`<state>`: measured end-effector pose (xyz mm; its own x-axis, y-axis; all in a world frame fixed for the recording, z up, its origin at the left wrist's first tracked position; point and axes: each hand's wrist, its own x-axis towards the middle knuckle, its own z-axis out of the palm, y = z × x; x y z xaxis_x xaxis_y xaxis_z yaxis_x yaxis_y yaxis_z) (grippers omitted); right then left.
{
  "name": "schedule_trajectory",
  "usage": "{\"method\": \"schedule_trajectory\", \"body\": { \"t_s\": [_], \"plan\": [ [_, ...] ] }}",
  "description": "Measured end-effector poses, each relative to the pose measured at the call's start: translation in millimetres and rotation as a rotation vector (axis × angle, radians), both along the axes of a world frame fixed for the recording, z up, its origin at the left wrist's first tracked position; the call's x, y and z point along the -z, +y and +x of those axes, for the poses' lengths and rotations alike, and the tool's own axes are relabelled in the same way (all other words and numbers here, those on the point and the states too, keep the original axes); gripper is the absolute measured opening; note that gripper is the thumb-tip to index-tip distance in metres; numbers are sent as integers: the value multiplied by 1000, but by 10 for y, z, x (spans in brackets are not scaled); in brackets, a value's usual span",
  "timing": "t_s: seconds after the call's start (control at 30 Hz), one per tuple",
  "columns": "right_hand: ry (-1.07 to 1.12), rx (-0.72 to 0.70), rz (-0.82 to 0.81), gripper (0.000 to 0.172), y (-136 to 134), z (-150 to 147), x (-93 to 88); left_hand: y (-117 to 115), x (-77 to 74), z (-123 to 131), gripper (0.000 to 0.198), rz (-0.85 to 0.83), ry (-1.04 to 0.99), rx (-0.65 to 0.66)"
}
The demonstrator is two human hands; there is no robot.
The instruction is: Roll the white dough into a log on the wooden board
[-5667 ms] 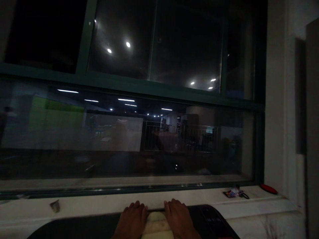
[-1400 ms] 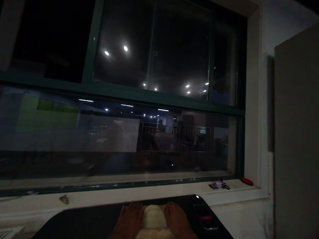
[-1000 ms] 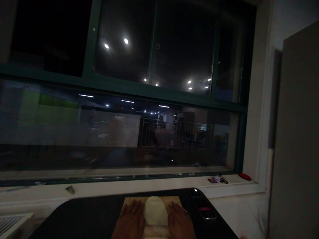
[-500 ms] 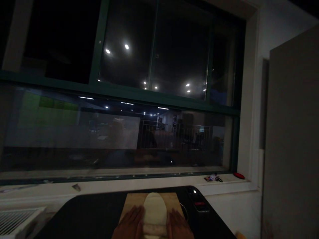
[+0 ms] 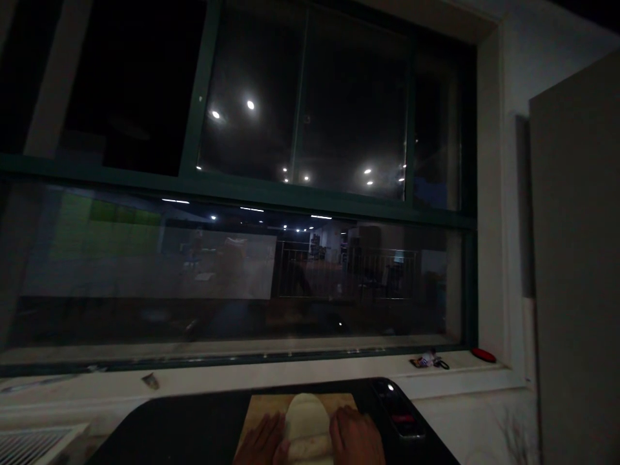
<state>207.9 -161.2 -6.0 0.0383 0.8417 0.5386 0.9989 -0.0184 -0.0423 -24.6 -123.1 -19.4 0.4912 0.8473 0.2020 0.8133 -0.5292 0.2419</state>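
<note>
A flat, pale oval of dough (image 5: 306, 413) lies on a wooden board (image 5: 264, 404), which rests on a black tabletop. Across the near part of the dough runs a light wooden rolling pin (image 5: 310, 447). My left hand (image 5: 264, 440) is over the pin's left end, beside the dough, with its fingers pointing forward. On the other side, my right hand (image 5: 356, 436) covers the right end with bent fingers. The pin's ends are hidden under my hands, and the lower frame edge cuts off the near part of the board.
A phone (image 5: 398, 408) lies on the black table (image 5: 179, 426) right of the board. Behind runs a windowsill (image 5: 334, 372) with a small packet (image 5: 427, 359), a red oval item (image 5: 483, 355) and a crumpled scrap (image 5: 150, 381). A white slatted unit (image 5: 41, 445) stands at left.
The whole view has tilted up slightly, so the table sits lower in the frame. My hands stay at both sides of the dough; the right hand's fingers look more bent.
</note>
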Motion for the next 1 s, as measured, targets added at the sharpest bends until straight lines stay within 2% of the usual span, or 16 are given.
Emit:
{"method": "schedule_trajectory", "body": {
  "t_s": [0.1, 0.17, 0.3, 0.43, 0.67, 0.8, 0.9, 1.0],
  "plan": [
    [14, -37, 28, 47, 275, 53, -306, 162, -72, 128, 59, 30, -46, 2],
    [14, -50, 31, 47, 500, 129, -359, 282, -111, 227, 59, 50, -79, -15],
    [10, -29, -10, 44, 807, 285, -164, 462, -168, 394, 56, 52, -40, -62],
    [-30, -51, -24, 45, 874, 349, 52, 536, -202, 449, 52, 45, -4, -17],
    [7, -44, -120, 42, 1163, 318, -25, 756, -303, 439, 49, 104, 62, -44],
    [15, -52, -127, 42, 1329, 311, -28, 901, -286, 441, 43, 106, 66, -72],
    [7, -74, -125, 44, 1279, 307, -1, 912, -248, 457, 47, 90, 67, -98],
    [3, -101, -122, 47, 1076, 290, 9, 858, -178, 457, 51, 90, 63, -93]
  ]
}}
